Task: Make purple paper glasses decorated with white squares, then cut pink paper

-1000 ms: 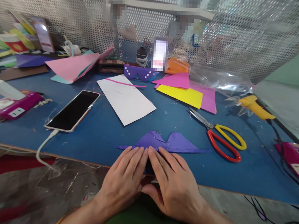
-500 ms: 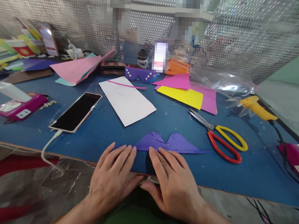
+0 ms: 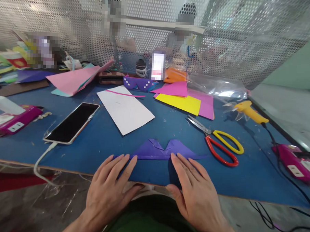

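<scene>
At lower centre, the left hand [image 3: 109,186] and right hand [image 3: 196,186], fingers extended, grasping nothing, have spread apart, seemingly flattening purple paper [image 3: 148,150].

Flat on blue tabletop [image 3: 170,128]: white rectangular paper sheet [image 3: 125,113], thin pink strip [image 3: 125,94] across far end. Left, black-screened smartphone [image 3: 72,122], white cable [image 3: 44,154] plugged in. Right, bright yellow sheet [image 3: 180,103] overlapping lilac sheet [image 3: 207,107]; nearer, metal scissors [image 3: 209,132], one handle red, one yellow. Beyond, yellow glue gun [image 3: 250,111].
</scene>
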